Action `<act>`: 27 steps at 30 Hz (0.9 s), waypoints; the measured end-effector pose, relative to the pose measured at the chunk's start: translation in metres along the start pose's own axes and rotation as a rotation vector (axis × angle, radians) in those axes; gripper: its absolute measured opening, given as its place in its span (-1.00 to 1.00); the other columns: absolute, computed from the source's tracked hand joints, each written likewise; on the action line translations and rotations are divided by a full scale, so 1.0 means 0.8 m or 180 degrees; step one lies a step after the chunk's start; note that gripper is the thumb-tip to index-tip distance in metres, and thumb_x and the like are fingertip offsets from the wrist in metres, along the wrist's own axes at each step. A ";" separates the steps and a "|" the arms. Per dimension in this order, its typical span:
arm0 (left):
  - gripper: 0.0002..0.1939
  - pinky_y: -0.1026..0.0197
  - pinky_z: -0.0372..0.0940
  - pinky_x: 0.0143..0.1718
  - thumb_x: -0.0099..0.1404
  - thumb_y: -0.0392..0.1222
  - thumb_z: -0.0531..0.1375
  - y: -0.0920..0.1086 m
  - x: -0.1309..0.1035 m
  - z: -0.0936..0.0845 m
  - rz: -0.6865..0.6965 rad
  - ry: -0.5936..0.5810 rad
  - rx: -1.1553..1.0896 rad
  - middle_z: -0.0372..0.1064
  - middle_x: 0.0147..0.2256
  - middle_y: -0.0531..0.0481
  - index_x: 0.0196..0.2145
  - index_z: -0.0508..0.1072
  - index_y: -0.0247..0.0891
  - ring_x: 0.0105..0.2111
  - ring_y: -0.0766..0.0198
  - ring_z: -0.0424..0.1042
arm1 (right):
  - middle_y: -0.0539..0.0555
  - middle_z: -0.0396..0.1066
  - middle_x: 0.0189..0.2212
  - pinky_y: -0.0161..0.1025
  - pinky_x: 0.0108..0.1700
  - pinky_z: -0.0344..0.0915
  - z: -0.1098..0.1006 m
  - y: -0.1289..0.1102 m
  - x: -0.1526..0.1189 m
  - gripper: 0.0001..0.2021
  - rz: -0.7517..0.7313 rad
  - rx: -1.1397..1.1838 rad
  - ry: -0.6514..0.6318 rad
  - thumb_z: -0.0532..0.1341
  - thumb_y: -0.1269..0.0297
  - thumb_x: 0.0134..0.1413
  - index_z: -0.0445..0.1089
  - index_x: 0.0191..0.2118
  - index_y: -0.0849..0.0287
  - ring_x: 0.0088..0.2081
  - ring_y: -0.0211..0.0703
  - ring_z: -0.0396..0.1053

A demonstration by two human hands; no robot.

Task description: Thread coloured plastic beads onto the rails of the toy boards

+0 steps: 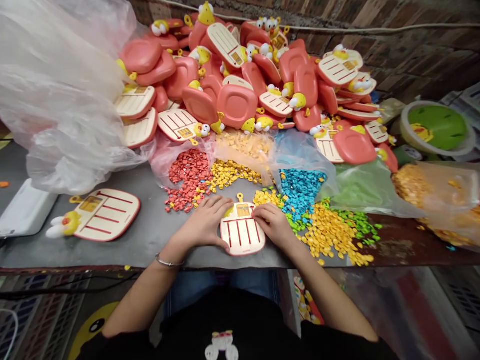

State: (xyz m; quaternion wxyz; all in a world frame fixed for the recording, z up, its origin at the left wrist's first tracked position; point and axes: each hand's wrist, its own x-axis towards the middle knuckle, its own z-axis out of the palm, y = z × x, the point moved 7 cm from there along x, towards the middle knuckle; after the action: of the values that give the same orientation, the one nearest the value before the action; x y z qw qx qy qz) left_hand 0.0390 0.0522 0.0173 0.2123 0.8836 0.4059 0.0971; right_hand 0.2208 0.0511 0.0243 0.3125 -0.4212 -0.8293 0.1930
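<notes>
A cream toy board [244,235] with red slots and a small yellow loop on top lies flat at the table's front edge. My left hand [205,220] grips its left side, the thumb low and the fingers over its upper left corner. At the board's upper right, my right hand [274,223] is closed in a pinch, its fingertips against the end of a slot. Whatever is in that pinch is too small to make out. Just beyond the board lie small red pieces [189,172], yellow pieces [234,171] and blue pieces [302,187].
A finished-looking board [108,215] with a yellow chick head lies at left, near a white box [28,207]. Many red-backed boards [237,105] are heaped against the brick wall. Yellow discs [330,227] and green pieces [362,225] spread at right. A clear plastic bag [63,95] bulges at left.
</notes>
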 end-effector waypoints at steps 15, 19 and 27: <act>0.11 -0.10 -0.02 0.23 -0.07 0.44 0.30 -0.002 0.002 0.004 0.0018 -0.0119 -0.0154 0.10 0.30 -0.19 0.30 0.13 -0.21 0.28 -0.15 0.07 | 0.08 0.53 -0.33 -0.19 -0.17 0.32 0.065 -0.049 0.026 -0.87 -0.0007 0.0953 -0.0779 0.28 0.33 0.15 0.44 -0.17 0.16 -0.27 -0.12 0.44; 0.10 -0.09 -0.05 0.26 -0.01 0.43 0.27 -0.001 0.001 0.004 0.0106 -0.0100 -0.0200 0.05 0.32 -0.18 0.33 0.08 -0.20 0.29 -0.12 0.04 | -0.01 0.51 -0.45 -0.21 -0.15 0.30 0.051 -0.057 0.027 -0.73 -0.0162 0.1687 -0.1589 0.39 0.12 0.01 0.49 -0.21 0.14 -0.34 -0.15 0.44; 0.04 -0.11 -0.04 0.27 0.01 0.41 0.27 0.009 -0.003 -0.004 0.0236 -0.0006 -0.0120 0.04 0.29 -0.29 0.28 0.18 -0.27 0.30 -0.16 -0.02 | 0.12 0.48 -0.24 -0.24 -0.13 0.28 0.067 -0.022 0.178 -0.92 0.0050 0.0184 -0.0677 0.24 0.39 0.15 0.45 -0.22 0.21 -0.21 -0.13 0.39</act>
State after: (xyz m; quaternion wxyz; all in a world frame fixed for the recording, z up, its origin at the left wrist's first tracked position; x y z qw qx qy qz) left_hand 0.0415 0.0474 0.0232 0.2255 0.8940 0.3707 0.1117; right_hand 0.1101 0.1546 0.0462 0.2332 -0.3956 -0.8485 0.2629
